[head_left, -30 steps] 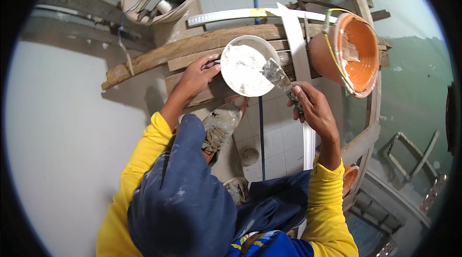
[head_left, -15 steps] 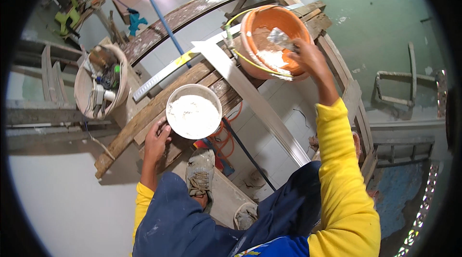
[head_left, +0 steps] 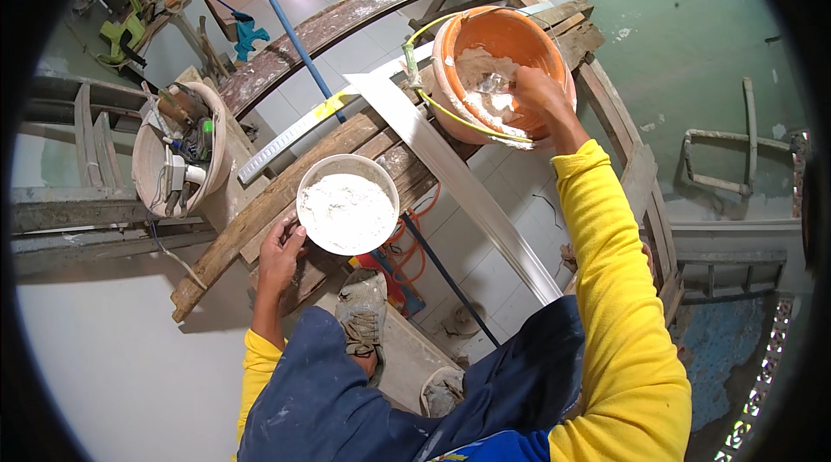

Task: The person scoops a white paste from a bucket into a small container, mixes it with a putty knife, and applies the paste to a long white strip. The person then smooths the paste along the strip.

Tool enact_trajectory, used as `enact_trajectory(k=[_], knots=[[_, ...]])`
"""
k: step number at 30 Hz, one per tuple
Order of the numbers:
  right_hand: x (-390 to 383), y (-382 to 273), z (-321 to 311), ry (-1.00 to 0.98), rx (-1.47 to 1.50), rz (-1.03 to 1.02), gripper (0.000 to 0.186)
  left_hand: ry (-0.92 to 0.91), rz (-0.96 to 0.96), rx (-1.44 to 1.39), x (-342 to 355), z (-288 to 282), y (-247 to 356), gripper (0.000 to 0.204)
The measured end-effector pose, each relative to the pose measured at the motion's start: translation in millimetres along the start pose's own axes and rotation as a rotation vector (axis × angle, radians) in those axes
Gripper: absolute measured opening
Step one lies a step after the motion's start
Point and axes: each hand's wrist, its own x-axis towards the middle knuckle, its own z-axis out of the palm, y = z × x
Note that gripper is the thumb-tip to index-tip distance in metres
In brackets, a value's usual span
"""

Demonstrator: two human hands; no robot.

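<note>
A white round container (head_left: 390, 194) of white powder sits on rough wooden planks. My left hand (head_left: 281, 254) grips its lower left edge, fingers curled around it. At upper right, my right hand (head_left: 541, 99) is down inside an orange bucket (head_left: 518, 36), closed on the handle of a putty knife (head_left: 492, 83). The knife's blade lies among pale powder in the bucket, and part of it is hidden. The bucket has a yellow-green handle (head_left: 411, 73) hanging over its side.
A pale bucket of tools (head_left: 145, 150) stands at left. A long white strip (head_left: 450, 185) and blue pipe (head_left: 290, 29) cross the timber frame (head_left: 216, 272). Below are tiled floor, an orange cord (head_left: 415, 259) and my feet. Metal frames (head_left: 744, 150) lie at right.
My right hand and the putty knife have moved from the white container to inside the orange bucket, reaching slightly deeper since half a second ago. The view has swung, showing more room at top left.
</note>
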Motion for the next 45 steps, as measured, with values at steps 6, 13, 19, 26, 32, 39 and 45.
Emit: enact_trajectory(k=[6,13,19,26,32,39,45], knots=[[10,-3,14,-0.013,0.104,-0.060,0.040,-0.004,-0.011,0.009,-1,5,3,0.051],[8,-16,15,0.006,0.212,-0.084,0.040,0.010,-0.019,-0.023,-3,5,0,0.052],[16,-10,24,-0.056,0.313,-0.139,0.041,-0.002,-0.002,-0.041,-1,6,-4,0.053],[23,1,30,-0.092,0.440,-0.206,0.046,-0.005,-0.001,-0.047,0,8,-5,0.054],[0,27,11,0.024,0.652,-0.196,0.046,-0.005,0.005,-0.042,3,10,-4,0.055],[-89,19,-57,0.066,0.763,-0.073,0.041,-0.005,0.026,-0.072,-3,9,5,0.046],[-181,-32,-70,-0.046,0.861,-0.079,0.038,0.025,0.015,-0.058,-6,4,0,0.046]])
